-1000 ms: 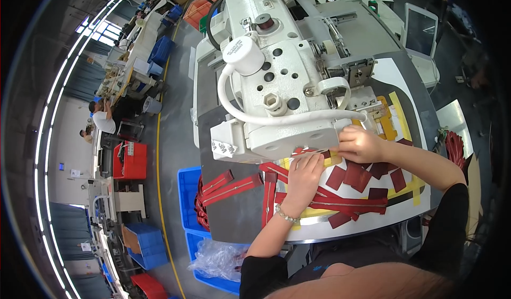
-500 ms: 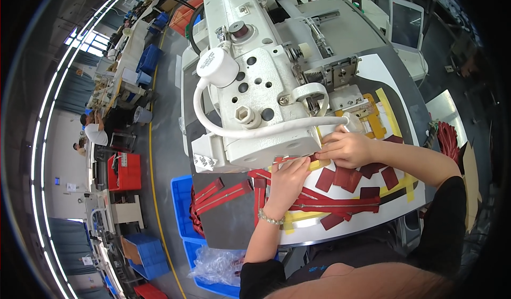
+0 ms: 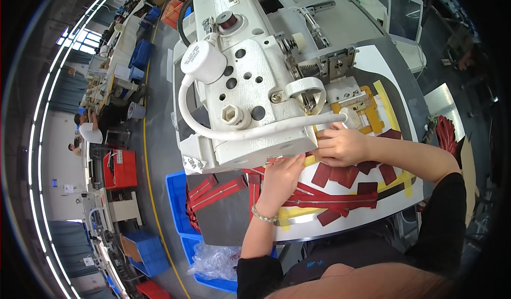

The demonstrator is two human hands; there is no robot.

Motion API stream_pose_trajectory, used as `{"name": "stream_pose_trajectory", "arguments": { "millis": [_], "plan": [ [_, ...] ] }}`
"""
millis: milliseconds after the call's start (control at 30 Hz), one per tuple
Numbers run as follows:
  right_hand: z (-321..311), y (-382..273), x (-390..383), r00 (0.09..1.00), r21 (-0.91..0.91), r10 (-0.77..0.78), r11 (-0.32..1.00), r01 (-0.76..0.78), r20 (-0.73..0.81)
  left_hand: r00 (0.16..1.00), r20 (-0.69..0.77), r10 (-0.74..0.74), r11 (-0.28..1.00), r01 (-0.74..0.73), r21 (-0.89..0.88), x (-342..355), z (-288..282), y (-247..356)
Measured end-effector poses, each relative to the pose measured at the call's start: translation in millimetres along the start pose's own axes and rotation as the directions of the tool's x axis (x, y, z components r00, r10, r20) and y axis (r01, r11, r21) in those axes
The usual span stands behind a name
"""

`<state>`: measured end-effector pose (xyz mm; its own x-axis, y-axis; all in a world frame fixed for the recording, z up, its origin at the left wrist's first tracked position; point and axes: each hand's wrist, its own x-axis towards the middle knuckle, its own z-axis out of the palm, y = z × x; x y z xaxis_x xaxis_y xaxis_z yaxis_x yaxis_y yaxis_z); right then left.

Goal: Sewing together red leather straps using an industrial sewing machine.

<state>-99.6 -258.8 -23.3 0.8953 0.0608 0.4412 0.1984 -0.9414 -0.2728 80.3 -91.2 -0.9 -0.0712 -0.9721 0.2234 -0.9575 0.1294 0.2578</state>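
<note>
My left hand (image 3: 279, 183), a beaded bracelet (image 3: 264, 214) at its wrist, is closed at the front lower edge of a white sewing machine (image 3: 255, 97). Its fingertips disappear by the machine head, where a sliver of red and metal shows. Close by on its right, my right hand (image 3: 341, 147) has its fingers bent together below the white hose (image 3: 261, 130). What either hand grips is hidden. Red zippers (image 3: 335, 199) lie across the white work sheet (image 3: 308, 232) under my forearms. Dark red fabric pieces (image 3: 343, 175) are scattered beside my right hand.
A yellow metal clamp (image 3: 372, 117) stands beyond my right hand. More red zippers (image 3: 218, 192) hang off the table's left side, over a blue bin (image 3: 178, 206). Clear plastic wrap (image 3: 213, 262) fills another bin. Co-workers sit far left, and a screen (image 3: 404, 14) stands far right.
The whole view has shifted slightly, so the machine appears farther left. Both hands stay at the machine head. Less of the red piece between them now shows.
</note>
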Motion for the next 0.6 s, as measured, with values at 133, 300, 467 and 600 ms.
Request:
{"name": "stream_pose_trajectory", "arguments": {
  "millis": [133, 300, 467, 600],
  "plan": [
    [2.6, -3.2, -2.4, 0.997, -0.053, 0.014, 0.998, -0.018, -0.076, 0.999, -0.038, -0.009, 0.981, 0.002, -0.196, -1.8, -5.1, -12.5],
    [10.3, -0.2, -6.2, 0.997, -0.015, 0.026, 1.000, -0.027, -0.072, 0.999, -0.028, 0.040, 0.968, -0.046, -0.246, -5.1, -24.8, -16.9],
    [9.7, 1.8, -9.3, 0.998, 0.018, 0.060, 0.998, -0.060, -0.029, 0.875, 0.462, 0.147, 0.755, 0.202, -0.624, -14.6, -39.2, -9.3],
    [-3.5, -7.5, -5.6, 0.996, -0.032, 0.094, 0.995, -0.094, 0.005, 0.887, 0.433, 0.158, 0.951, -0.018, -0.310, -19.0, -29.3, 1.9]
  ]
}}
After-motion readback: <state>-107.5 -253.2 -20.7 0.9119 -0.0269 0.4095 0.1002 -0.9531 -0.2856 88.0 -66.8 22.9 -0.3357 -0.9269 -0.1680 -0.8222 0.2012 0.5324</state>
